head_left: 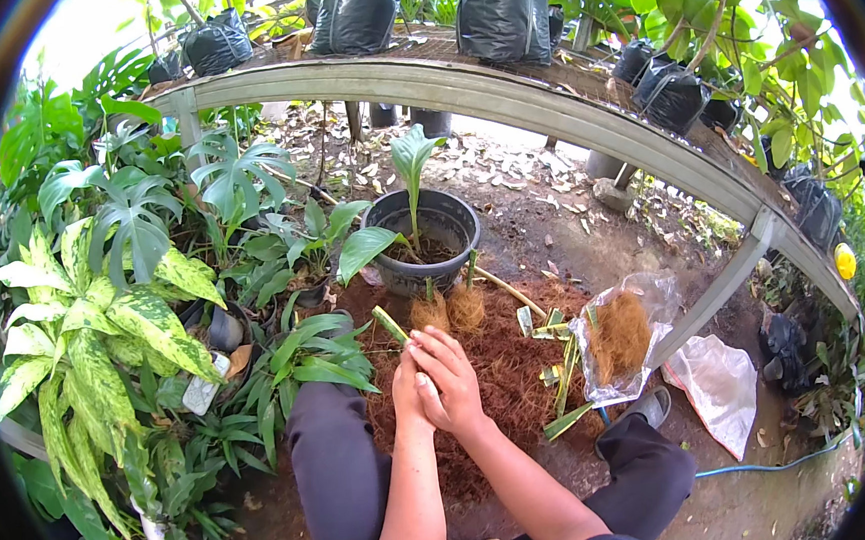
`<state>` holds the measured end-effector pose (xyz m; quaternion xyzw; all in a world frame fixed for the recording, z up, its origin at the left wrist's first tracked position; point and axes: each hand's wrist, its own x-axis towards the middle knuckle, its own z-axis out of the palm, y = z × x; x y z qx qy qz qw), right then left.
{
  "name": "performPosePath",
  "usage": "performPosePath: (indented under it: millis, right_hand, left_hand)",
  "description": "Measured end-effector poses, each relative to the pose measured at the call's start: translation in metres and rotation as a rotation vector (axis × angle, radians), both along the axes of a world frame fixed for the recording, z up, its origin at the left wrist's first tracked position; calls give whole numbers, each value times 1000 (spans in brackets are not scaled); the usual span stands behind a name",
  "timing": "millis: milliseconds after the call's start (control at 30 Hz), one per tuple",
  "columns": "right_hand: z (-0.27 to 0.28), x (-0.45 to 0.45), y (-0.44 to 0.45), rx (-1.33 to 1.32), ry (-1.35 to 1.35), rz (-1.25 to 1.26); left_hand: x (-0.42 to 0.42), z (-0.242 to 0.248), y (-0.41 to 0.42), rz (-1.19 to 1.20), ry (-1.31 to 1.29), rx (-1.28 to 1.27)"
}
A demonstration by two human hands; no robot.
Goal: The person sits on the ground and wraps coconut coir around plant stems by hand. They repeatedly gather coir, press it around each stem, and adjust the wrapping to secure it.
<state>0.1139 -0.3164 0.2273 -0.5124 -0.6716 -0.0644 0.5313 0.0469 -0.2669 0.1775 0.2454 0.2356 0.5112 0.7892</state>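
Both of my hands are pressed together in front of my knees, with my right hand (448,382) cupped over my left hand (407,396). A green leaf cutting with yellowish edges (390,324) sticks out past the fingertips. Its lower end and whatever else lies between the palms are hidden. Just beyond stand two balls of brown coconut fibre (429,312), side by side, each with a short green cutting upright in it. Under my hands a heap of reddish-brown coir (504,385) covers the ground. A black plastic pot (433,274) with a leafy plant stands behind the balls.
To the right, a clear plastic bag (599,386) holds loose fibre (621,336), with cut leaf pieces (566,373) beside it. A white sack (715,386) lies farther right. Dense potted foliage (97,316) crowds the left. A raised bench frame (419,83) arches across the back.
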Motion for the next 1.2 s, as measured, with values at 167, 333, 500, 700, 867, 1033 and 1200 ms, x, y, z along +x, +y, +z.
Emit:
performPosePath:
  millis: [167, 333, 500, 700, 867, 1033, 1200]
  right_hand:
    - [-17, -4, 0, 33, 131, -22]
    - [-30, -1, -1, 41, 139, -55]
    - [-33, 1, -2, 20, 221, -42]
    - [-30, 8, 0, -25, 380, -45]
    - [-20, 22, 10, -50, 996, 74]
    - [-18, 10, 7, -178, 957, 40]
    - [-5, 9, 1, -115, 235, -34]
  left_hand:
    - [-3, 1, -2, -136, -106, -133]
    - [-2, -2, -2, -160, -3, -168]
    - [-1, -4, -5, -156, -71, -166]
    - [2, 4, -7, -163, -38, -163]
    - [3, 19, -10, -204, -199, 11]
    - [11, 22, -19, -58, -43, -120]
    - [2, 17, -10, -23, -180, -173]
